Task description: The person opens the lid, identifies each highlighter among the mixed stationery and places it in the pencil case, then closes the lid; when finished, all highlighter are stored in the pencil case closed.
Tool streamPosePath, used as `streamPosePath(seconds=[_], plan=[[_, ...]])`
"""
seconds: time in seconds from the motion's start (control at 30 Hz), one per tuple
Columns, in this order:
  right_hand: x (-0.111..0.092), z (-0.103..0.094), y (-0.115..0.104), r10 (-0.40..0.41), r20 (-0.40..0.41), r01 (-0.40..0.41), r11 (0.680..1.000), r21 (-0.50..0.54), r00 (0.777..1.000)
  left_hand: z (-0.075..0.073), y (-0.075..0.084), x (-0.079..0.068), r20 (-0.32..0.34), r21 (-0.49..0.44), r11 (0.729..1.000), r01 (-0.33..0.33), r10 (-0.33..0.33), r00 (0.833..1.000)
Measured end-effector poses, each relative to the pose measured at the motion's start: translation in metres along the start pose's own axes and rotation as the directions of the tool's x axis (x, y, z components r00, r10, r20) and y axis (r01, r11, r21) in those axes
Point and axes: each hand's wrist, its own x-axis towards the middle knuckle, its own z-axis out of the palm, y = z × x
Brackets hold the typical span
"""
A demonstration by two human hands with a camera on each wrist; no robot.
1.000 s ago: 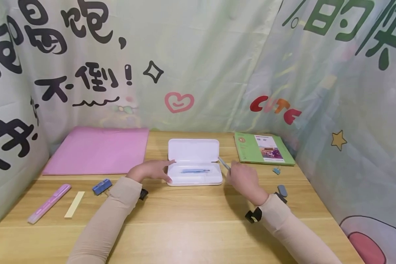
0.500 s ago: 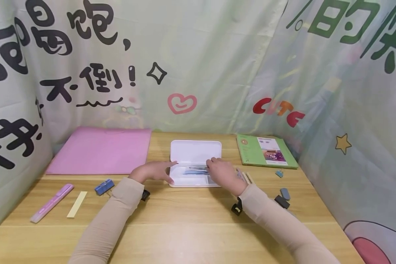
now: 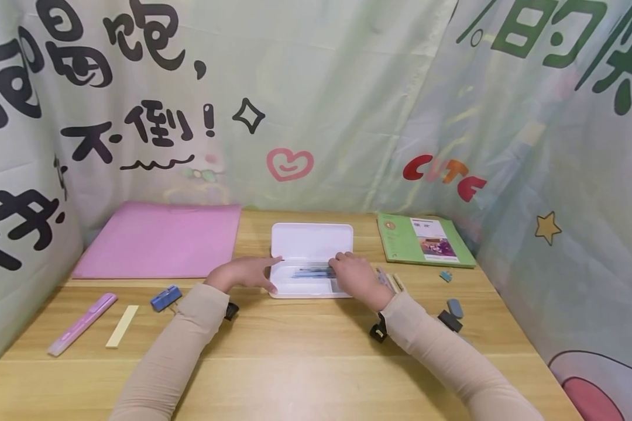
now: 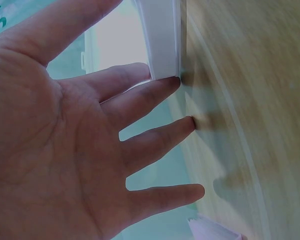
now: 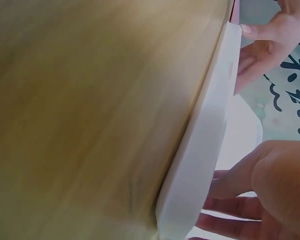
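Observation:
A white pencil case (image 3: 312,241) lies open on the table, its lid tilted back. Slim blue-grey pens (image 3: 311,272) lie lengthwise in its tray. My left hand (image 3: 244,273) touches the left end of the case, thumb by the front corner. In the left wrist view the left hand's fingers (image 4: 155,145) are straight and spread, some against the case wall. Over the right part of the tray, my right hand (image 3: 355,275) has its fingertips at a pen's right end and seems to pinch it. The case's front wall (image 5: 200,135) partly hides those fingertips in the right wrist view.
A pink folder (image 3: 160,240) lies back left, a green book (image 3: 426,240) back right. On the left are a pink stick-shaped case (image 3: 82,324), a pale strip (image 3: 122,326) and a blue block-like item (image 3: 165,298). A small blue clip (image 3: 446,276) and grey-blue eraser (image 3: 454,309) lie right.
My right hand has moved left from beside the case to over its tray, bringing a pen in, then lowered it slightly beside the other. My left hand has stayed at the case's left end.

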Motion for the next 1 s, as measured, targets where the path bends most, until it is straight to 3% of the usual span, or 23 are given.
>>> streamPosePath(seconds=[0.23, 0.37, 0.43, 0.57, 0.7, 0.8, 1.0], plan=[[-0.009, -0.003, 0.006, -0.008, -0.001, 0.008, 0.999, 0.044, 1.0, 0.001, 0.001, -0.001, 0.004, 0.005, 1.0, -0.005, 0.005, 1.0], [-0.02, -0.011, 0.014, 0.085, 0.009, -0.086, 0.994, 0.072, 0.996, 0.0, 0.002, -0.002, 0.005, -0.008, 1.0, -0.01, 0.01, 1.0], [-0.027, -0.016, 0.02, 0.174, 0.039, -0.176, 0.981, 0.082, 0.984, 0.0, 0.002, -0.002, 0.004, -0.011, 1.0, -0.016, 0.016, 1.0], [-0.043, -0.023, 0.033, 0.339, 0.16, -0.352, 0.934, 0.058, 0.927, -0.001, 0.002, -0.003, 0.0, -0.01, 1.0, -0.016, 0.016, 1.0], [-0.056, -0.024, 0.04, 0.394, 0.265, -0.407, 0.913, -0.006, 0.88, -0.002, 0.002, -0.004, -0.002, -0.006, 1.0, -0.014, 0.014, 1.0], [-0.063, -0.024, 0.04, 0.407, 0.281, -0.418, 0.908, -0.022, 0.869, -0.002, 0.003, -0.005, -0.001, -0.004, 1.0, -0.016, 0.016, 1.0], [-0.069, -0.021, 0.037, 0.406, 0.27, -0.409, 0.911, -0.044, 0.873, -0.002, 0.006, -0.006, -0.001, 0.011, 1.0, -0.018, 0.018, 1.0]])
